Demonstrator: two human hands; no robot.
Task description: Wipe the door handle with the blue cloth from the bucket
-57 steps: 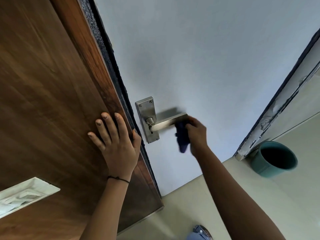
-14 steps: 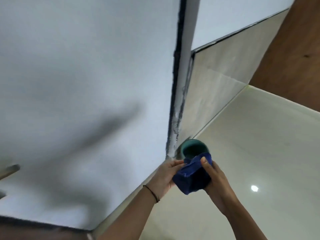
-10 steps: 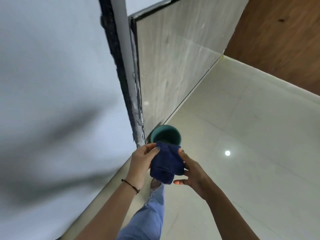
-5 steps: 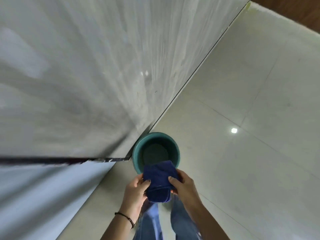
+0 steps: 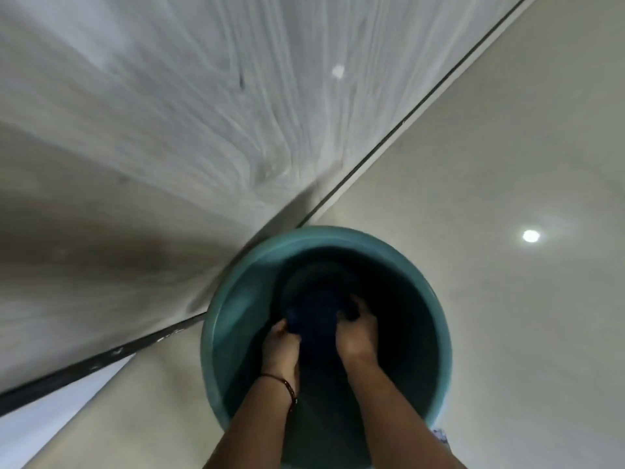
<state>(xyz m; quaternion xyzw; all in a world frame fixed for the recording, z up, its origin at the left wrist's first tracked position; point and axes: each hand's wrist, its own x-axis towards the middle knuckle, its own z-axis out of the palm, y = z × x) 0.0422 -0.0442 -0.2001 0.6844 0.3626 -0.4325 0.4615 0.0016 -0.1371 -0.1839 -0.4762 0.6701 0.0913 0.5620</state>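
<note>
A teal bucket (image 5: 233, 319) stands on the floor against the wall, seen from straight above. Both my hands are down inside it. The blue cloth (image 5: 316, 314) lies low in the bucket's dark interior, bunched between them. My left hand (image 5: 282, 343), with a dark thread bracelet on the wrist, grips the cloth's left side. My right hand (image 5: 356, 333) grips its right side, fingers curled over the edge. The door handle is out of view.
A pale marble-patterned wall (image 5: 169, 130) rises at the left, meeting the glossy beige floor tiles (image 5: 507, 164) along a dark seam. A dark door-frame strip (image 5: 84, 363) runs at the lower left. A ceiling light reflects on the floor at the right.
I have turned from the door and bent over the bucket. Both hands have lowered the blue cloth from above the rim down into the bucket.
</note>
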